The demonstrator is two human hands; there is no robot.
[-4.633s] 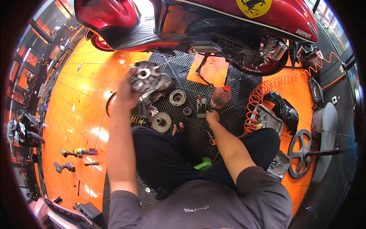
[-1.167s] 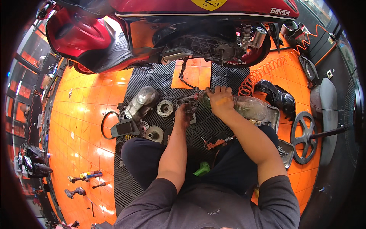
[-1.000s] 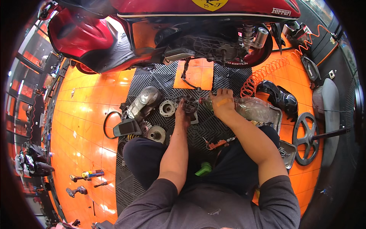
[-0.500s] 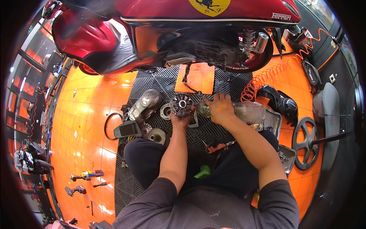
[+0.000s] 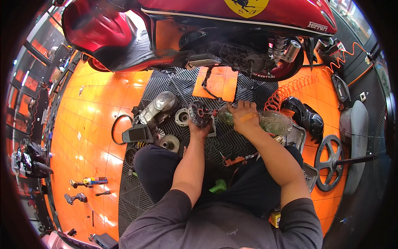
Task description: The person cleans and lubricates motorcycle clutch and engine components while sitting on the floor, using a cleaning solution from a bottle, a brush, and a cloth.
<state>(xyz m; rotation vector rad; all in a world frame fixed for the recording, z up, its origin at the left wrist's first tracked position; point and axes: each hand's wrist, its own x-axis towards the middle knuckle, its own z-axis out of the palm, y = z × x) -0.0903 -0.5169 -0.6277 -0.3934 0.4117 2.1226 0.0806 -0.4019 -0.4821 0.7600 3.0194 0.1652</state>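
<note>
My left hand (image 5: 199, 130) grips a dark round scooter clutch (image 5: 198, 113) from below, holding it above the black mat. Its fingers are partly hidden behind the part. My right hand (image 5: 245, 118) is closed round a large clear plastic bottle (image 5: 277, 123) lying almost level, its red-tipped neck pointing left at the clutch. The tip is at the clutch's right side; whether they touch I cannot tell. Just left of the clutch lies a round metal ring flange (image 5: 181, 117). A flat metal bracket (image 5: 212, 126) shows partly behind my left hand.
A red scooter (image 5: 232, 37) stands across the far side. On the ribbed mat lie a metal engine cover (image 5: 159, 107), a pulley (image 5: 169, 143) and an orange-handled tool (image 5: 235, 160). Right are a coiled orange hose (image 5: 286, 89) and a spoked wheel (image 5: 329, 162). Power drivers (image 5: 76, 198) lie left.
The clutch has turned in my left hand, so its face shows at a different angle. My right hand still holds the bottle, tilted slightly differently. The whole view has shifted a little.
</note>
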